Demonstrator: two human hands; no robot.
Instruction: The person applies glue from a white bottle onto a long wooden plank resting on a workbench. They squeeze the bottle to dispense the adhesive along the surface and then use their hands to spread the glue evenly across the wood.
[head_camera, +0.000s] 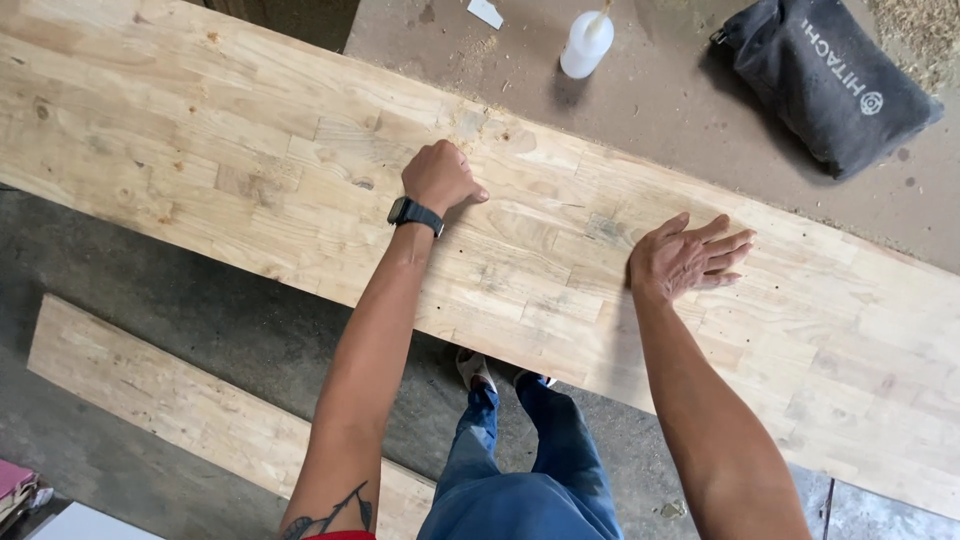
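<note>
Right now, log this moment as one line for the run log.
left hand: fist on jointed pine board | right hand: flat, fingers spread on board | white squeeze bottle, dark tool bag beyond

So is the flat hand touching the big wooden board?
Touching. The head view shows the right hand lying palm-down, fingers spread, flat on the big wooden board, with no gap under it.

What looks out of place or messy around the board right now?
Sawdust is scattered on the bench beyond the black bag, with more near the white bottle. The board shows knots and dark smudges, no cracks visible.
</note>
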